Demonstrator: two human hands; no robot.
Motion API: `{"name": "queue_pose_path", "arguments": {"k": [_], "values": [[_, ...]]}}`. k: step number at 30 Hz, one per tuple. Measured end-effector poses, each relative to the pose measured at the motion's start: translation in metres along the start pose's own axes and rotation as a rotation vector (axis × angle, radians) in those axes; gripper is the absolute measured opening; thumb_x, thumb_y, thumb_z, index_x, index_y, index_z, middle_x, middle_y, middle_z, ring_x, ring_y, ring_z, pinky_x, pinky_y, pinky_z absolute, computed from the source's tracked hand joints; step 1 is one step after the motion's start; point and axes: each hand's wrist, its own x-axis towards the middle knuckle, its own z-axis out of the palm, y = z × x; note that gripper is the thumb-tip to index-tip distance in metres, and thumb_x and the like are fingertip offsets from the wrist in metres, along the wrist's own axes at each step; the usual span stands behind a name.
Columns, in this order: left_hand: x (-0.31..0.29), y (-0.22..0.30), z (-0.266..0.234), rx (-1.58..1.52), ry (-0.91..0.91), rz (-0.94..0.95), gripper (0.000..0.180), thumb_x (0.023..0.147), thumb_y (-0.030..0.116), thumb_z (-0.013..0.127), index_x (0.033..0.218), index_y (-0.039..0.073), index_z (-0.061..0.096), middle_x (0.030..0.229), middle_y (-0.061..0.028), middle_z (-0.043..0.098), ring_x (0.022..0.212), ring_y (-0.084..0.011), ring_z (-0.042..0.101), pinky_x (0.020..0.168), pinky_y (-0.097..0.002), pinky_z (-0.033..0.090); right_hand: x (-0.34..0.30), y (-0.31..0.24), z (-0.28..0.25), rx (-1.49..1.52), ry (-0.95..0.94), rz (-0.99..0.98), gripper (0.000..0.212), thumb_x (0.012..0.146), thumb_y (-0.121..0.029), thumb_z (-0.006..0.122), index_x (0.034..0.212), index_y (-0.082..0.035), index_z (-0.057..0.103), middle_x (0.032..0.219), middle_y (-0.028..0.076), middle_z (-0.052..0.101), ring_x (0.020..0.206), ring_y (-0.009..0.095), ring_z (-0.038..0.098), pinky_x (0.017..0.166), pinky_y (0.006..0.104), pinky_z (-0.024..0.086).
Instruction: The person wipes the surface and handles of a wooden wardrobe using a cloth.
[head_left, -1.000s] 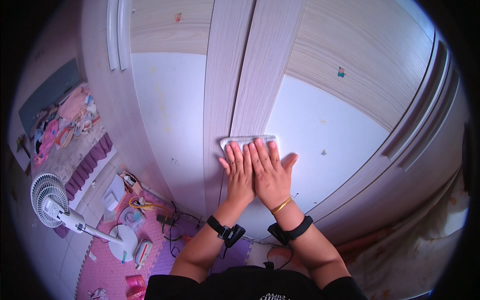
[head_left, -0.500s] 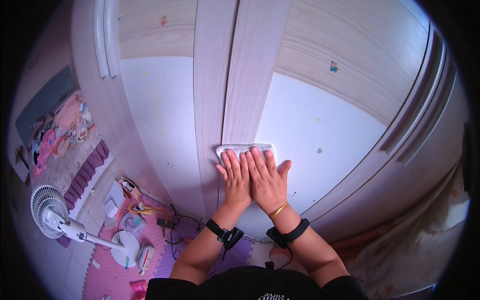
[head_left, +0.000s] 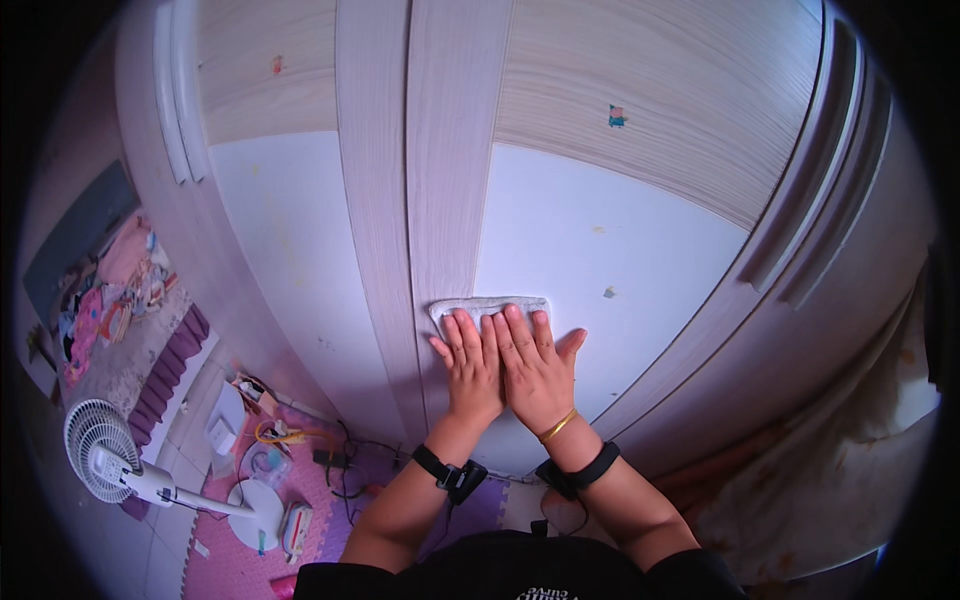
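A folded white cloth (head_left: 492,306) lies pressed against the front of a wardrobe (head_left: 445,150). Both my hands rest flat on it, side by side, with fingers stretched upward. My left hand (head_left: 470,368) covers its left part, thumb and index finger close to the other hand. On the right part lies my right hand (head_left: 538,365), its thumb sticking out past the cloth over the white door panel (head_left: 600,250). Most of the cloth is hidden under my palms; its upper edge shows above the fingertips. It spans the wood-grain strip and the white panel's left edge.
Small sticker remnants (head_left: 617,116) and marks dot the doors. At lower left a white fan (head_left: 105,450) stands on pink foam mats (head_left: 225,560), with cables (head_left: 345,465) and small items around. A bed heaped with clothes (head_left: 120,280) is beyond. A patterned curtain (head_left: 820,480) hangs at right.
My hands and the cloth have slid to the right across the wardrobe front, away from the seam between the doors. The view has shifted along with them. Both hands stay flat.
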Motion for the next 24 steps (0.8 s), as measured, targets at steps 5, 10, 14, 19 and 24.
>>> {"name": "queue_pose_path", "arguments": {"k": [5, 10, 14, 19, 24], "values": [[0.032, 0.016, -0.022, -0.041, -0.051, -0.032, 0.075, 0.094, 0.027, 0.046, 0.151, -0.006, 0.010, 0.154, -0.0358, 0.000, 0.144, -0.0515, -0.003, 0.111, -0.0635, -0.008, 0.020, 0.010, -0.019, -0.002, -0.009, 0.001, 0.050, 0.093, -0.017, 0.042, 0.143, -0.017, 0.047, 0.153, 0.002, 0.037, 0.147, 0.027, 0.022, 0.108, 0.0677, -0.010], [0.059, 0.020, -0.032, -0.025, -0.001, 0.011, 0.072, 0.094, 0.025, 0.045, 0.151, -0.006, 0.013, 0.156, -0.0332, 0.002, 0.145, -0.0494, -0.002, 0.111, -0.0625, -0.010, 0.039, 0.017, -0.036, -0.011, 0.011, 0.020, 0.050, 0.094, -0.017, 0.041, 0.144, -0.016, 0.047, 0.155, 0.004, 0.035, 0.148, 0.030, 0.018, 0.107, 0.0673, -0.012], [0.027, 0.020, -0.008, 0.015, -0.001, 0.072, 0.072, 0.094, 0.025, 0.047, 0.151, -0.005, 0.013, 0.156, -0.0331, 0.003, 0.145, -0.0497, -0.002, 0.110, -0.0644, -0.008, 0.006, 0.021, -0.014, 0.017, 0.038, 0.075, 0.048, 0.094, -0.019, 0.042, 0.142, -0.017, 0.049, 0.154, 0.000, 0.036, 0.148, 0.025, 0.019, 0.107, 0.0669, -0.013], [0.018, 0.027, -0.007, -0.160, 0.085, 0.039, 0.063, 0.093, 0.017, 0.045, 0.150, -0.001, 0.025, 0.156, -0.0294, 0.010, 0.146, -0.0477, 0.004, 0.111, -0.0646, -0.008, -0.008, 0.021, -0.015, -0.006, 0.031, 0.064, 0.049, 0.094, -0.020, 0.042, 0.142, -0.018, 0.049, 0.155, -0.001, 0.034, 0.148, 0.024, 0.018, 0.108, 0.0654, -0.014], [0.068, 0.047, -0.032, 0.008, -0.008, 0.067, 0.073, 0.096, 0.027, 0.045, 0.151, -0.004, 0.010, 0.156, -0.0322, 0.002, 0.145, -0.0485, -0.001, 0.111, -0.0628, -0.010, 0.031, 0.039, -0.046, 0.009, 0.058, 0.105, 0.049, 0.094, -0.020, 0.042, 0.143, -0.018, 0.048, 0.154, -0.002, 0.036, 0.147, 0.024, 0.020, 0.109, 0.0657, -0.004]]}}
